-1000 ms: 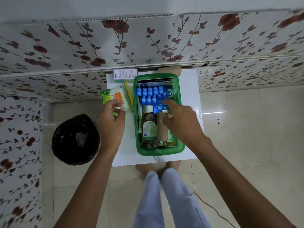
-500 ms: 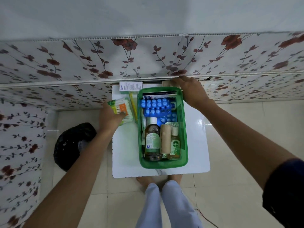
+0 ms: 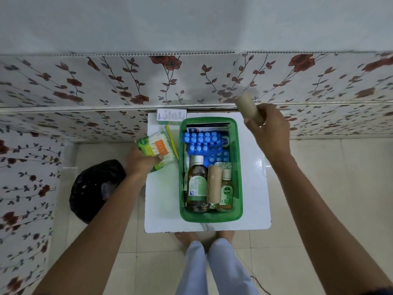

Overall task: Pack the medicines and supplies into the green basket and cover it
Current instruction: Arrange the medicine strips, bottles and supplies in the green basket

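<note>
The green basket [image 3: 238, 167] stands on a small white table [image 3: 254, 188]. Inside lie blue pill strips [image 3: 202, 139], two amber bottles [image 3: 197, 184], and a tan bandage roll [image 3: 214, 183]. My right hand [image 3: 269, 128] is raised to the right of the basket's far end, gripping a second tan bandage roll [image 3: 247, 107]. At the table's left edge, my left hand [image 3: 141, 161] holds a pack of cotton swabs [image 3: 159, 149] together with a green packet. A white medicine box [image 3: 171, 116] and a yellow-green stick [image 3: 171, 139] lie left of the basket.
A black bin bag [image 3: 95, 188] sits on the tiled floor to the left of the table. A wall with floral panels runs right behind the table. My legs and feet are at the table's near edge.
My right hand left the basket, reached the table's far edge, and lifted the tan roll from there. My left hand kept hold of the swab pack.
</note>
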